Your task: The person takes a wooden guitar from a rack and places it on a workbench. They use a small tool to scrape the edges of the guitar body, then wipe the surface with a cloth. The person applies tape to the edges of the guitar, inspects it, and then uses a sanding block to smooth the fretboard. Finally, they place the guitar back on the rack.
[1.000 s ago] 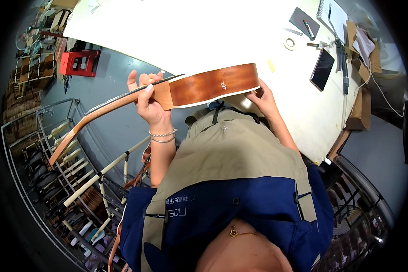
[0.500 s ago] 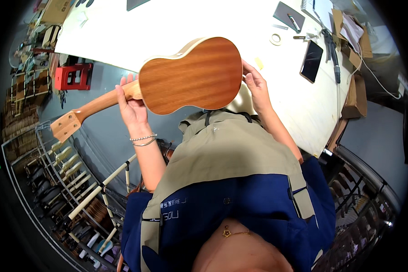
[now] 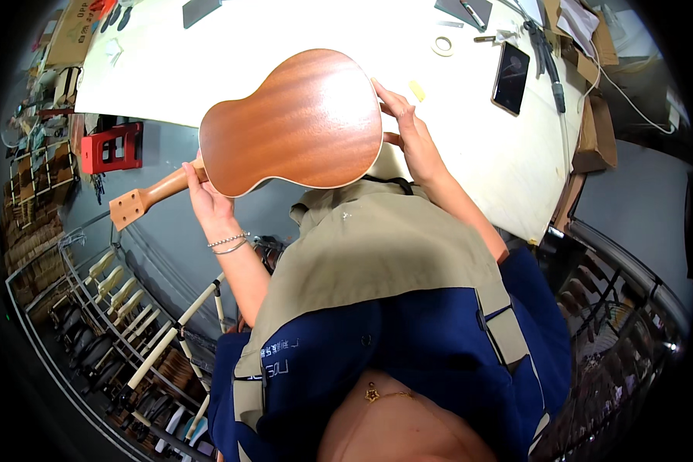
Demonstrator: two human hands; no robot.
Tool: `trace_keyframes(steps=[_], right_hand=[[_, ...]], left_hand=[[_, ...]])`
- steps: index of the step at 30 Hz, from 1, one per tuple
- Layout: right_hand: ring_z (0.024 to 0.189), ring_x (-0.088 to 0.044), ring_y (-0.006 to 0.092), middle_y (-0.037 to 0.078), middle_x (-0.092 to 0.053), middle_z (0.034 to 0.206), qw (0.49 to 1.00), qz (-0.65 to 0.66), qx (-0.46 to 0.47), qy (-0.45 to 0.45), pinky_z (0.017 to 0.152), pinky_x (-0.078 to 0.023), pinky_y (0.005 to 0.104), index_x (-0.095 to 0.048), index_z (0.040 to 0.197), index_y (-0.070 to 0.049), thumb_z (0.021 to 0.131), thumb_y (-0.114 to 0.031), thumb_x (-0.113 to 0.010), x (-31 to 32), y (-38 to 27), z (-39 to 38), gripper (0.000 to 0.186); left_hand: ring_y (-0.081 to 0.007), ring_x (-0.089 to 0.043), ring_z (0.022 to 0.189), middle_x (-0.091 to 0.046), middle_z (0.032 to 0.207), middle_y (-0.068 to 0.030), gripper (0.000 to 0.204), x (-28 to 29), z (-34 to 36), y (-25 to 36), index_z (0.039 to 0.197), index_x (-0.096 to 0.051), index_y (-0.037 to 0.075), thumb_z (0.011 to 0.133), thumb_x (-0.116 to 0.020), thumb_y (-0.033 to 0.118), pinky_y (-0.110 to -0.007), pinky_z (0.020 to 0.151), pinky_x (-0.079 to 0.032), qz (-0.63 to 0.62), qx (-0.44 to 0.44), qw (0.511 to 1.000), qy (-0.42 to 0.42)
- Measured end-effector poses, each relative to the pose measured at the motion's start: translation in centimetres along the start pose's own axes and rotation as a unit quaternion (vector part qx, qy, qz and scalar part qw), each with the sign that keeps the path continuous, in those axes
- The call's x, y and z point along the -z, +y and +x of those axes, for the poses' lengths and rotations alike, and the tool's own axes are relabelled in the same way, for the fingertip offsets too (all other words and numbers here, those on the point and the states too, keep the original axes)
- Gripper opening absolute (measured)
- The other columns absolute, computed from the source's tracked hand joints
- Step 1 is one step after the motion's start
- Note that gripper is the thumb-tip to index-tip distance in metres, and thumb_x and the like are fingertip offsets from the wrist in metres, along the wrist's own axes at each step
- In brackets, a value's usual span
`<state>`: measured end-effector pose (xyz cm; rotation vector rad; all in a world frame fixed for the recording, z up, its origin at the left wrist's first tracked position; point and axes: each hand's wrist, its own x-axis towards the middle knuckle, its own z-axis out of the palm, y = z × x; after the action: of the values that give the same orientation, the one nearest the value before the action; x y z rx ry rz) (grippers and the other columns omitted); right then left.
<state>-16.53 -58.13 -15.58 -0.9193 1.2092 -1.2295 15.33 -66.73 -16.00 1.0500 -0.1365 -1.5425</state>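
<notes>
A brown wooden ukulele (image 3: 292, 127) is held up in front of me, its flat back facing me and its neck pointing to the lower left. Light shines off the upper right of the back. My left hand (image 3: 209, 202) is wrapped round the neck where it joins the body; some of its fingers are hidden behind the instrument. Against the rounded bottom end, my right hand (image 3: 410, 132) grips the rim, with part of the fingers out of sight. The headstock (image 3: 128, 208) shows several small holes and no tuners.
The white worktable (image 3: 470, 169) lies beyond, bearing a phone (image 3: 510, 78), a tape roll (image 3: 442, 46) and a black stand (image 3: 545, 65). At left, a red stool (image 3: 112, 148) is on the floor. Racks of instrument parts (image 3: 115, 289) stand at lower left, with another rack (image 3: 604, 323) at lower right.
The ukulele has tilted, so its back faces me more fully and catches the light. Its headstock looks shorter-reaching and nearer the body. Both hands keep their hold; the whole view has shifted slightly.
</notes>
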Motion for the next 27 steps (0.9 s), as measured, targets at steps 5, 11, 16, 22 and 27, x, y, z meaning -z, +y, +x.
trace_keyframes(steps=[5, 11, 16, 22, 27], right_hand=[[0.124, -0.034, 0.0257, 0.008, -0.029, 0.140, 0.999, 0.001, -0.028, 0.018, 0.090, -0.039, 0.0362, -0.032, 0.138, -0.016, 0.085, -0.069, -0.011, 0.1, -0.4, 0.1, 0.078], [0.126, -0.034, 0.0286, 0.011, -0.032, 0.140, 0.998, 0.048, -0.023, 0.039, 0.092, -0.042, 0.0416, -0.031, 0.138, -0.011, 0.084, -0.068, -0.011, 0.8, 1.1, 1.0, 0.081], [0.132, -0.025, 0.0244, 0.010, -0.027, 0.143, 0.991, 0.117, -0.018, 0.059, 0.102, -0.032, 0.0368, -0.025, 0.140, -0.009, 0.085, -0.067, -0.011, 1.2, 2.9, 1.3, 0.081], [0.133, -0.023, 0.0223, 0.010, -0.023, 0.144, 0.982, 0.174, 0.015, 0.065, 0.108, -0.020, 0.0345, -0.019, 0.140, -0.002, 0.088, -0.061, -0.010, 1.1, 3.7, 1.2, 0.078], [0.130, -0.028, 0.0226, 0.011, -0.028, 0.142, 0.964, 0.243, 0.042, 0.094, 0.106, -0.024, 0.0350, -0.021, 0.139, -0.001, 0.089, -0.060, -0.012, 0.8, 4.1, 0.9, 0.077]], left_hand=[[-0.0234, -0.050, 0.110, -0.052, 0.119, -0.0115, 0.041, 0.1, -0.1, 0.4, 0.116, -0.047, 0.003, 0.091, -0.049, 0.035, -0.040, 0.095, -0.042, -0.001, 0.010, 0.999, -0.032], [-0.0258, -0.050, 0.112, -0.046, 0.125, -0.0189, 0.056, -1.3, -1.3, 0.0, 0.128, -0.032, -0.006, 0.091, -0.049, 0.033, -0.039, 0.092, -0.046, 0.071, -0.083, 0.990, -0.086], [-0.0291, -0.053, 0.108, -0.045, 0.123, -0.0250, 0.062, -4.1, -3.3, -0.5, 0.130, -0.025, -0.009, 0.091, -0.048, 0.033, -0.039, 0.085, -0.052, 0.146, -0.139, 0.975, -0.091], [-0.0287, -0.053, 0.108, -0.048, 0.118, -0.0243, 0.057, -5.6, -4.6, -0.6, 0.129, -0.031, -0.006, 0.091, -0.048, 0.034, -0.039, 0.088, -0.050, 0.177, -0.160, 0.966, -0.095], [-0.0295, -0.049, 0.112, -0.046, 0.122, -0.0211, 0.054, -5.9, -4.6, -0.4, 0.130, -0.032, -0.002, 0.091, -0.048, 0.033, -0.042, 0.094, -0.044, 0.128, -0.158, 0.972, -0.119]])
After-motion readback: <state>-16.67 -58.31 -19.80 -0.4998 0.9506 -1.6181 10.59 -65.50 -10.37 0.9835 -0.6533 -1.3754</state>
